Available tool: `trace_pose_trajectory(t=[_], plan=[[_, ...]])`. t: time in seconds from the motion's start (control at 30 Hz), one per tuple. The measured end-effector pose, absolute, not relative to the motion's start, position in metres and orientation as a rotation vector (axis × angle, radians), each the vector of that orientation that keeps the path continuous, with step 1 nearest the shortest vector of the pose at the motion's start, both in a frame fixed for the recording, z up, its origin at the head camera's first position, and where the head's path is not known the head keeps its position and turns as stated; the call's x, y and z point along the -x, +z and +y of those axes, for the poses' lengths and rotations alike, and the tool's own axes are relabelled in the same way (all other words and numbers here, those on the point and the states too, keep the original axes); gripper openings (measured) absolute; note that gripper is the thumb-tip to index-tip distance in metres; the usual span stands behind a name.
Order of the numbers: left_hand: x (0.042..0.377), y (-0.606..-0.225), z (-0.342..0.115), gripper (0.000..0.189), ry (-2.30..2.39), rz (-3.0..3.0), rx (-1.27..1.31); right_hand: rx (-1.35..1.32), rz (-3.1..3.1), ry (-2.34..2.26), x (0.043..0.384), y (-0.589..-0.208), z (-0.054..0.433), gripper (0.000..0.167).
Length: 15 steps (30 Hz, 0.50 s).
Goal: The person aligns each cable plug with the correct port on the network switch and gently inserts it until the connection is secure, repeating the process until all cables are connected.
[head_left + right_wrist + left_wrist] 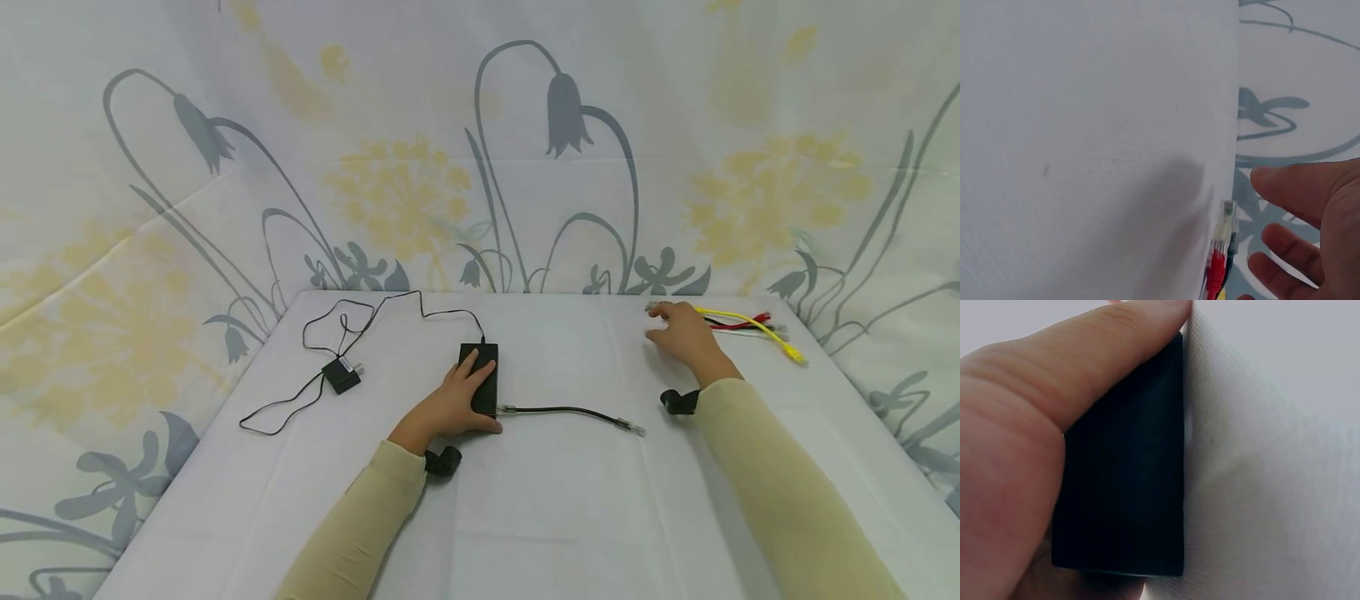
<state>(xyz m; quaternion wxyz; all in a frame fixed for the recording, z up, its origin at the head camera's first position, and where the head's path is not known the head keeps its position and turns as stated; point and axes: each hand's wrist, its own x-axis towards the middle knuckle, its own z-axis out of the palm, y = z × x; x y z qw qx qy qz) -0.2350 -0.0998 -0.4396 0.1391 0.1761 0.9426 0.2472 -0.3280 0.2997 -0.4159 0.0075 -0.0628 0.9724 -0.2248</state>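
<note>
A black network switch [486, 385] lies on the table, a thin power cord entering its far end. My left hand [452, 403] holds it, fingers over the top and thumb along the near end; the left wrist view shows the dark casing [1125, 481] between thumb and fingers. A short black Ethernet cable [566, 409] has one clear plug at the switch's right side, its other end loose. My right hand [686, 337] hovers with parted fingers by a bundle of Ethernet cables, yellow [753, 319], red [1215, 270] and black. Nothing shows between its fingers.
A black power adapter [342, 375] sits to the left, its thin cord [303, 342] looping toward the table's back edge. White cloth covers the table [555, 517]. Patterned fabric [435, 100] hangs behind and at both sides.
</note>
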Motion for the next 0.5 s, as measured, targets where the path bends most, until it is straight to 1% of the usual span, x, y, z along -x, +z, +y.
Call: trace_pose_trajectory(t=[0.23,0.5], plan=[[0.236,-0.438,-0.101,0.103,0.711,2.716,-0.503,0.153,3.094,-0.652,0.331,-0.411,0.306,0.042],[0.238,-0.440,-0.101,0.104,0.711,2.715,-0.522,0.093,3.061,-0.589,0.338,-0.416,0.319,0.042]])
